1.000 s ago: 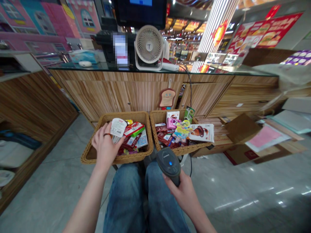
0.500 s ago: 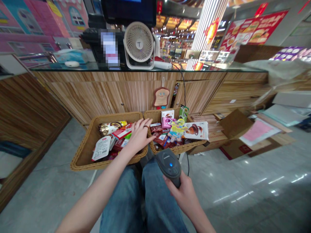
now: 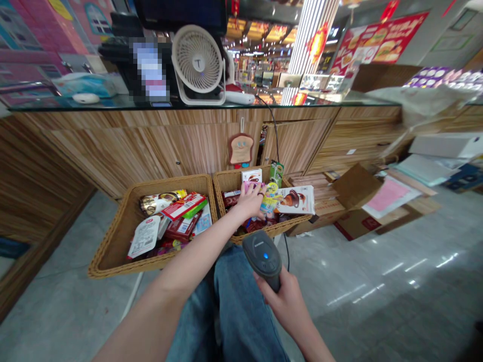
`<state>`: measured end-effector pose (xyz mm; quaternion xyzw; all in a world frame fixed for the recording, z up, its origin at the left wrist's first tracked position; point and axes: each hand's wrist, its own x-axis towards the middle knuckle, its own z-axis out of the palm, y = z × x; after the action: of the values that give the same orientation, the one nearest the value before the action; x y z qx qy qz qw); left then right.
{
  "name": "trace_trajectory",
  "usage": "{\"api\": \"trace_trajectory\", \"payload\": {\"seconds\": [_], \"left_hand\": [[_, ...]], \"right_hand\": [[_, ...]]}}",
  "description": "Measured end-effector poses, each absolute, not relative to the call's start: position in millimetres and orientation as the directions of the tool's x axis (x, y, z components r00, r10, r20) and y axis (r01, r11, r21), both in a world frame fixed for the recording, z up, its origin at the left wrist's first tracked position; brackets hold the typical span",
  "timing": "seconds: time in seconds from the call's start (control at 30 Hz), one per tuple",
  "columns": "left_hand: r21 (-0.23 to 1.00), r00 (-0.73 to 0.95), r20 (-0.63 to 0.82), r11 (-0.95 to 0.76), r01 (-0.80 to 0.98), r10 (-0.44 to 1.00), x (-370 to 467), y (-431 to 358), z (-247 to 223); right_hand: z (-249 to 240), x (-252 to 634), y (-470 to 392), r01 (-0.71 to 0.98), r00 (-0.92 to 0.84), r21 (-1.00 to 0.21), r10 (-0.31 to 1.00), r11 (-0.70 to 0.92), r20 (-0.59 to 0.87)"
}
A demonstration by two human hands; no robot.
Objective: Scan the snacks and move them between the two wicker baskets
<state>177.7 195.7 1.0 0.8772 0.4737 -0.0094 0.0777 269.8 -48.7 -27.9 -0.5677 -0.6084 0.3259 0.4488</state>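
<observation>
My left hand (image 3: 250,201) reaches into the right wicker basket (image 3: 217,193), over a pink packet (image 3: 253,186), its fingers spread. Beside the fingers are a yellow and blue packet (image 3: 268,202), a white box with a brown picture (image 3: 296,200) and a green packet (image 3: 276,172). My right hand (image 3: 285,296) is wrapped round a dark grey scanner (image 3: 263,255) with a lit blue light, in front of that basket. The left wicker basket (image 3: 103,241) holds a red and green packet (image 3: 184,205), a gold and brown packet (image 3: 158,201) and a white-lidded pack (image 3: 145,235).
Behind the baskets stands a wooden counter (image 3: 151,151) with a white fan (image 3: 198,63) and a dark monitor (image 3: 181,12) on top. A toast-shaped tag (image 3: 241,148) hangs on its front. Open cardboard boxes (image 3: 356,186) lie at the right. A black cable (image 3: 276,136) hangs down.
My left hand has moved right, from between the baskets to the packets in the right basket. The view has shifted, while my right hand still holds the scanner.
</observation>
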Motion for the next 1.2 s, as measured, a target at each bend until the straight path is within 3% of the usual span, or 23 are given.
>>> {"api": "trace_trajectory", "payload": {"seconds": [0.23, 0.4, 0.6, 0.83, 1.0, 1.2], "left_hand": [[0.236, 0.558, 0.049, -0.552, 0.800, 0.829, 176, 197, -6], [0.251, 0.566, 0.195, -0.598, 0.761, 0.801, 164, 186, 4], [0.285, 0.432, 0.385, -0.550, 0.785, 0.815, 127, 159, 37], [0.426, 0.304, 0.269, -0.396, 0.814, 0.914, 47, 112, 39], [0.508, 0.345, 0.132, -0.363, 0.782, 0.929, 5, 101, 18], [0.680, 0.281, 0.145, -0.302, 0.669, 0.949, -2, 94, -1]], "right_hand": [[-22, 269, -49, 0.401, 0.049, -0.904, 0.982, 0.147, 0.181], [-18, 266, -49, 0.400, 0.045, -0.904, 0.982, 0.153, 0.186], [-23, 265, -49, 0.405, 0.042, -0.899, 0.979, 0.165, 0.199], [-19, 258, -49, 0.388, 0.003, -0.903, 0.980, 0.182, 0.198], [-17, 249, -47, 0.397, -0.029, -0.894, 0.977, 0.206, 0.213], [-13, 243, -47, 0.392, -0.056, -0.895, 0.976, 0.214, 0.209]]}}
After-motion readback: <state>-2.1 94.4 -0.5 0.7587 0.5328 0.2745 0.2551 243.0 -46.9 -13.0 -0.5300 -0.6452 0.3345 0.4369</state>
